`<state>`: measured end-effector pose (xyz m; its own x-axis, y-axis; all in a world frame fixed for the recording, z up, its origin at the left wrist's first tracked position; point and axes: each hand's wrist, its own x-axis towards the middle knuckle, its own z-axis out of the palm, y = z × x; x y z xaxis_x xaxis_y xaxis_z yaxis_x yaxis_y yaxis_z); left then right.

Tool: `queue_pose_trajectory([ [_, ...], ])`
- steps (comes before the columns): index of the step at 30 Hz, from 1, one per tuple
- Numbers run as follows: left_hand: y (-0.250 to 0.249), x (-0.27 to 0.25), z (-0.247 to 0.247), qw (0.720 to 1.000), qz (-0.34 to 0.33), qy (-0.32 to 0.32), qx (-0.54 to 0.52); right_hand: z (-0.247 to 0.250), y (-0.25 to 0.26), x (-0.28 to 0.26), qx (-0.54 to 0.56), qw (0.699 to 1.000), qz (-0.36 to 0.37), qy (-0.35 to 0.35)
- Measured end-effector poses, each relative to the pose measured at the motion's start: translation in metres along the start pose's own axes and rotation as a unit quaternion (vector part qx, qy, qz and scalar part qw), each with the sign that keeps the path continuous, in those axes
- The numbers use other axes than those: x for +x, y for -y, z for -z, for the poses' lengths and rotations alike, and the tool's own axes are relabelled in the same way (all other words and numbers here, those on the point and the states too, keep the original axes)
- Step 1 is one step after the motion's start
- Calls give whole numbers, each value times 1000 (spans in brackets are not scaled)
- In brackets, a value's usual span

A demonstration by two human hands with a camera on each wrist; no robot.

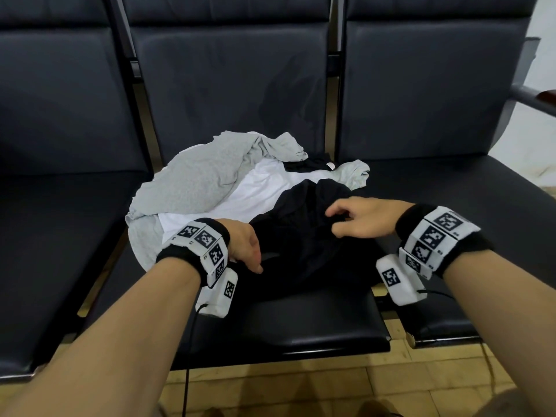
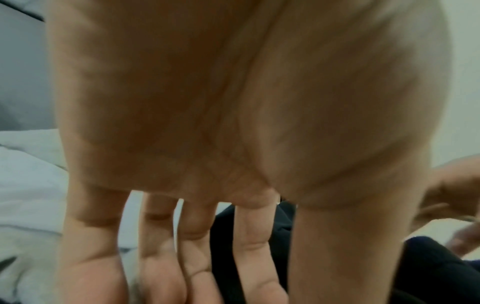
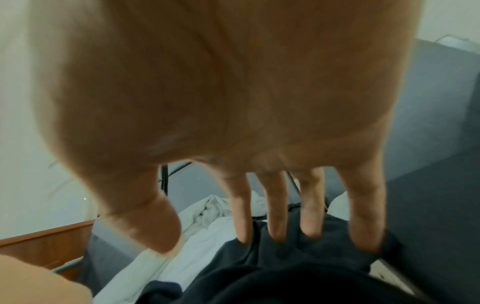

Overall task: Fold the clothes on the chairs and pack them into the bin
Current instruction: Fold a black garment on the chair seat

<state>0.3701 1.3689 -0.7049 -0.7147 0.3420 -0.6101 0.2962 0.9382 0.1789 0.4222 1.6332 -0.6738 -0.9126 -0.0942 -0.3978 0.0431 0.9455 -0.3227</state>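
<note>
A pile of clothes lies on the middle chair seat (image 1: 301, 320): a crumpled grey garment (image 1: 195, 182) at the back left, a white garment (image 1: 258, 194) under it, and a black garment (image 1: 304, 236) in front. My left hand (image 1: 245, 251) rests at the black garment's left edge; in the left wrist view its fingers (image 2: 249, 257) are spread and straight over white and black cloth (image 2: 428, 273). My right hand (image 1: 352, 219) lies on top of the black garment, with straight fingertips (image 3: 309, 228) touching the dark cloth (image 3: 298, 267) and the thumb apart. No bin is in view.
Dark padded seats stand to the left (image 1: 60, 236) and right (image 1: 451, 188) of the middle chair, joined in a row with upright backrests. A wooden-topped armrest (image 1: 535, 99) juts out at the far right. Yellowish floor tiles (image 1: 331, 383) run along the seats' front edge.
</note>
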Motion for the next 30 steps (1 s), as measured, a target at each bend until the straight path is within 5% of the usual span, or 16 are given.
queue_pose_trajectory([
  [4, -1, -2, 0, 1000, 10, -6, -1, -13, 17, 2, 5, 996, 69, -49],
  [11, 0, -3, -5, 999, 7, 25, -47, -39, 40, 12, -116, 991, 55, -46],
  [17, 7, 1, 3, 983, -26, -98, -155, -34, 44, 14, -95, 989, 77, -78],
  [21, 4, -4, 9, 935, -51, -202, -288, -21, 29, 17, -47, 992, 91, -75],
  [25, 2, -6, 17, 879, -43, -360, -310, -15, 15, 15, -45, 991, 80, -100],
  [30, -7, -14, 23, 794, -46, -454, -402, -5, 3, 12, -14, 960, 23, -280],
])
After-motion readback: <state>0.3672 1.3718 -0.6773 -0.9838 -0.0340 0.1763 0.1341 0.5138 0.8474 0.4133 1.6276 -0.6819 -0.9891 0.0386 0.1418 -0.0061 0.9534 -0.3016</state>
